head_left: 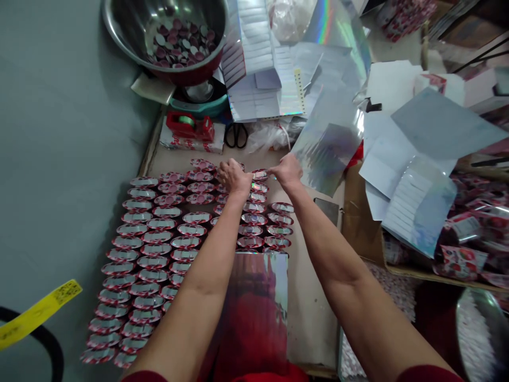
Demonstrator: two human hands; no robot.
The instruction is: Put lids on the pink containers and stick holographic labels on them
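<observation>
Many small red-and-white printed pouches (154, 262) stand upright in rows, their oval mouths open upward with a pale strip across most of them. Some at the back show a pink disc (201, 187) inside. At the far end of the rows, my left hand (234, 176) has bent fingers, with its thumb against the left end of one pouch (260, 174). My right hand (289, 170) is closed, its thumb at that pouch's right end. The fingertips of both hands are partly hidden. A shiny reflective sheet (258, 307) lies below, between my forearms.
A steel bowl (131, 32) of pink and grey discs stands back left, above a red tape dispenser (190, 126) and black scissors (236, 136). Sheets of white strips (262, 101) lie behind. A cardboard box (361, 223) of packets borders the right, with a wall (59, 159) left.
</observation>
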